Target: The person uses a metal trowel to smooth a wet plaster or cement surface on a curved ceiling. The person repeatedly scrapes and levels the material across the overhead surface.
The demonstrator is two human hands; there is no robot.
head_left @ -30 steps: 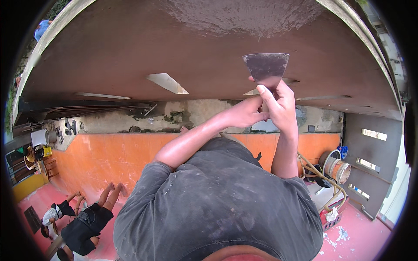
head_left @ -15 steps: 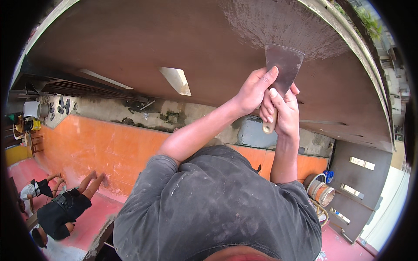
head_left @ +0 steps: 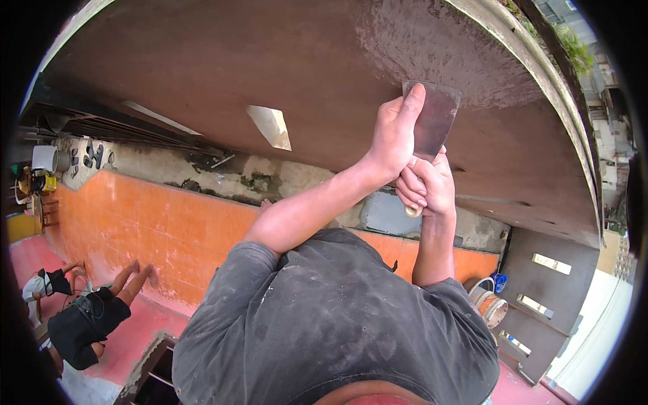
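Observation:
Both my arms are raised to a brown ceiling. My right hand is closed around the pale handle of a wide metal scraper. My left hand lies over the blade, with a finger stretched up along its left edge. The blade's top edge touches the ceiling just below a rough grey plaster patch. My dark grey, dust-marked shirt fills the lower middle of the view.
A pale rectangular panel sits in the ceiling to the left. Below it runs an orange wall with a stained grey band above. A person in black is on the red floor at lower left. A bucket stands by a grey door.
The hands and scraper have moved right and up along the ceiling, to the lower edge of the plaster patch. My left hand has slid higher onto the blade.

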